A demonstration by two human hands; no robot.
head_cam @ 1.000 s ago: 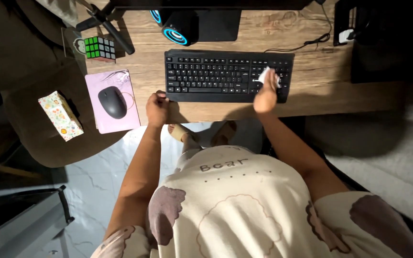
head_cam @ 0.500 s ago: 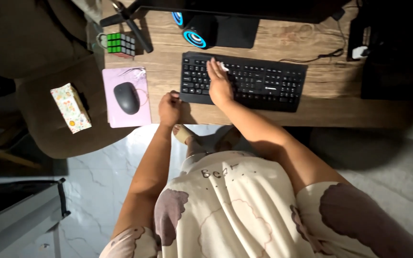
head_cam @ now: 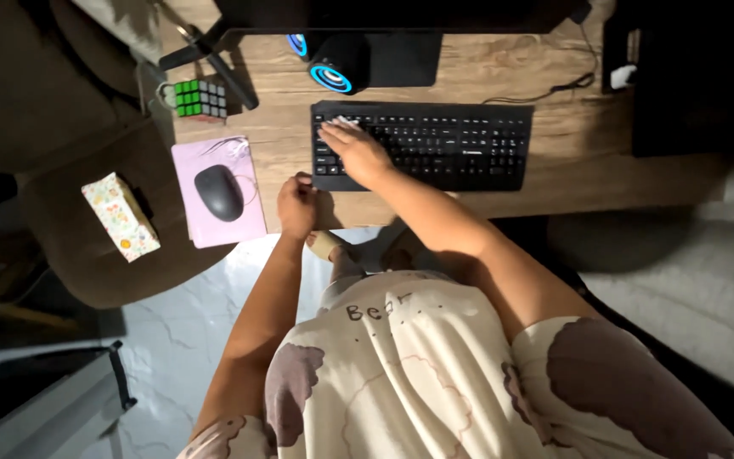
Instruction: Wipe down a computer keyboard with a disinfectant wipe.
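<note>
A: Report the right hand (head_cam: pixel 354 153).

B: The right hand lay flat over the left end of the keyboard (head_cam: pixel 422 146). A small white wipe (head_cam: pixel 339 121) showed at the fingertips, pressed against the top-left keys. The fingers were extended over the wipe and pinned it down; whether they also pinched it could not be told from above.

A: And the left hand (head_cam: pixel 297 206)?

B: The left hand was clenched at the front edge of the table (head_cam: pixel 554 183), touching or just beside the keyboard's front-left corner. It appeared to steady the keyboard, though the contact was too dark to confirm. Whether it held anything could not be told.

A: Where did the keyboard sit?

B: The keyboard sat square on the table, in front of the round speaker (head_cam: pixel 333 72) and the monitor base. The mouse (head_cam: pixel 218 192) rested on a pink pad (head_cam: pixel 244 217) to the left, well apart from both hands. A puzzle cube (head_cam: pixel 200 98) stood beyond the pad. A tissue box (head_cam: pixel 120 216) lay on a chair (head_cam: pixel 87 255) beside the table.

A: Progress estimate?

B: Judged from this position, wiping was under way at the far left of the key field. The pictures gave no visible mark separating cleaned keys from uncleaned ones, so the share remaining could not be fixed. The mouse, pad and table surface showed no contact.
</note>
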